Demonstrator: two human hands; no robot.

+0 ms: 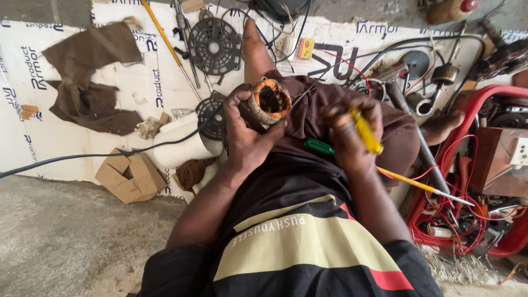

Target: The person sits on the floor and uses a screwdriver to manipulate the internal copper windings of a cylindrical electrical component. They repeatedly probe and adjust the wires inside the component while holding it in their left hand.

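Motor Coil Held Over the Lap

While the left hand (pixel 247 135) wraps closed around a motor coil (pixel 269 102) with copper windings above the lap, the right hand (pixel 349 137), just right of the coil, grips a yellow tool (pixel 366 132) in closed fingers. A green-handled screwdriver (pixel 319 146) lies below the coil, and a black fan grille (pixel 214 47) rests beyond it.

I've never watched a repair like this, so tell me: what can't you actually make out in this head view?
- Tip of the yellow-handled tool: hidden behind the right hand.
- Underside of the copper-wound coil: covered by the left hand.
- Green handle: mostly hidden under the right hand; its kind is unclear.
- Red tray of wires: cut off by the right edge.
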